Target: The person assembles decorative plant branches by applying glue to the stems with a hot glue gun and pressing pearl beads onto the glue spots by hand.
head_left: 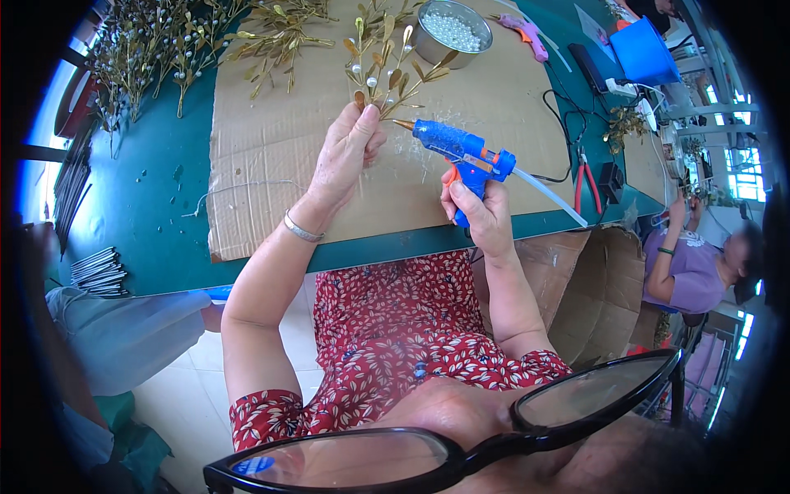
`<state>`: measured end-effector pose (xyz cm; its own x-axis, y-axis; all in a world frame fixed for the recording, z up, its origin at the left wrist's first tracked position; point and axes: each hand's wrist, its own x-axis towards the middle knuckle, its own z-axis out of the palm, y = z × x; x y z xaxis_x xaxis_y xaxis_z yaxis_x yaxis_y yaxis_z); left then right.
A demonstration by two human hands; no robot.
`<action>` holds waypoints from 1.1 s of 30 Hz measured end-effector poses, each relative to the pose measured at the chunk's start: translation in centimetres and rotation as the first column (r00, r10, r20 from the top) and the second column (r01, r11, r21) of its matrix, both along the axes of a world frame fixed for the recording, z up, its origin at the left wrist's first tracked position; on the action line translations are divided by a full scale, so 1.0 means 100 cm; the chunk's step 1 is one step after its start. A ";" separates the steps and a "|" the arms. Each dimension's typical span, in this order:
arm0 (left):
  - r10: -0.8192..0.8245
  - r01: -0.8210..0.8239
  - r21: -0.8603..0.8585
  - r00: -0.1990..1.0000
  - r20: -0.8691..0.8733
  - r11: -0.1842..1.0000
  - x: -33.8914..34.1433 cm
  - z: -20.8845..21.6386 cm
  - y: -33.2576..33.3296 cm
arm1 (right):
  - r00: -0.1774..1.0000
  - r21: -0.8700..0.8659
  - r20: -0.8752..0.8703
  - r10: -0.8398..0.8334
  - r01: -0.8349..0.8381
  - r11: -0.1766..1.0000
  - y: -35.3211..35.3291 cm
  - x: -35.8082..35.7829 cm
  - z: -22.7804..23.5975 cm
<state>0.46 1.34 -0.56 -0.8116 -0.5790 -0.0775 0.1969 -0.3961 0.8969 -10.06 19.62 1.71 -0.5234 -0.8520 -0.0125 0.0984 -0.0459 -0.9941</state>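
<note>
My left hand (352, 148) is closed around the stem of a gold artificial leaf spray (393, 76), which has white pearl beads among its leaves. The spray stands up above my fingers, over the cardboard sheet. In my right hand (481, 210) is a blue hot glue gun (457, 142), gripped by its handle with a finger at the orange trigger. Its nozzle points left, close to the base of the spray; whether they touch I cannot tell. A clear glue stick (550, 198) sticks out of the gun's rear. Behind the spray stands a round metal tin (455, 54) of white pearl beads.
A cardboard sheet (271, 165) covers part of the green table (169, 214). Gold leaf sprays (276, 41) and beaded ones (152, 53) lie at the far left. Right are a pink glue gun (527, 34), red-handled pliers (587, 183), cables and a blue container (645, 53). People sit on both sides.
</note>
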 end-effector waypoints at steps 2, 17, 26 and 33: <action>-0.003 0.003 -0.007 1.000 0.010 1.000 0.000 -0.003 -0.001 | 1.000 0.010 -0.005 0.005 -0.005 1.000 0.000 0.000 -0.002; -0.009 0.011 -0.046 0.999 0.033 0.999 0.000 -0.001 -0.001 | 1.000 0.022 0.026 -0.017 0.017 1.000 0.000 -0.004 -0.002; 0.095 -0.094 -0.106 0.995 0.007 0.990 -0.002 -0.005 -0.002 | 0.982 -0.030 0.189 0.019 -0.013 0.999 0.004 -0.008 -0.001; 0.009 -0.008 -0.032 1.000 0.030 0.999 -0.001 -0.003 0.000 | 0.979 -0.049 0.202 0.029 -0.019 0.999 -0.001 -0.006 -0.006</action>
